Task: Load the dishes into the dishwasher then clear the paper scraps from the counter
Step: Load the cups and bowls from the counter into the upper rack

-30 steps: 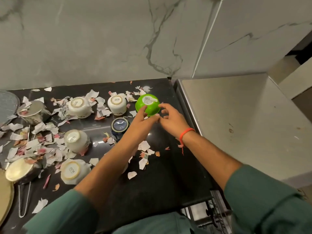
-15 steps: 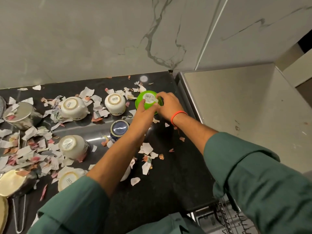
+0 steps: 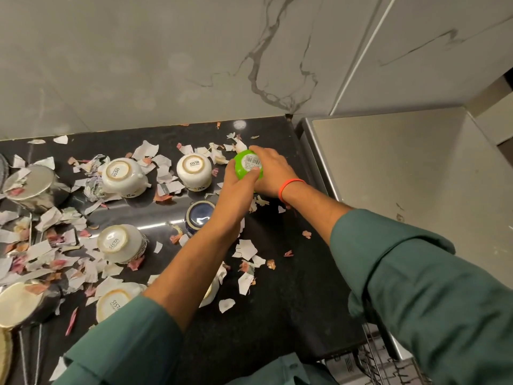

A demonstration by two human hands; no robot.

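A green bowl (image 3: pixel 244 165) sits upside down near the back right of the black counter (image 3: pixel 291 301), barcode sticker up. My left hand (image 3: pixel 234 187) grips its near-left side with the thumb on the base. My right hand (image 3: pixel 273 173), with an orange band at the wrist, wraps its right side. Several white cups lie upside down to the left: one (image 3: pixel 194 169) beside the bowl, one (image 3: pixel 120 176) further left, one (image 3: pixel 120 243) nearer. A dark blue cup (image 3: pixel 198 215) stands just under my left forearm. Torn paper scraps (image 3: pixel 247 250) litter the counter.
Steel vessels (image 3: pixel 30 187) and a plate edge (image 3: pixel 5 354) crowd the left side. A steel surface (image 3: pixel 402 176) adjoins the counter on the right. The dishwasher rack (image 3: pixel 388 365) shows at the bottom right, below the counter edge. A marble wall rises behind.
Both hands have closed around the green bowl; a second ago they were only reaching toward it. The camera has shifted slightly right and nearer.
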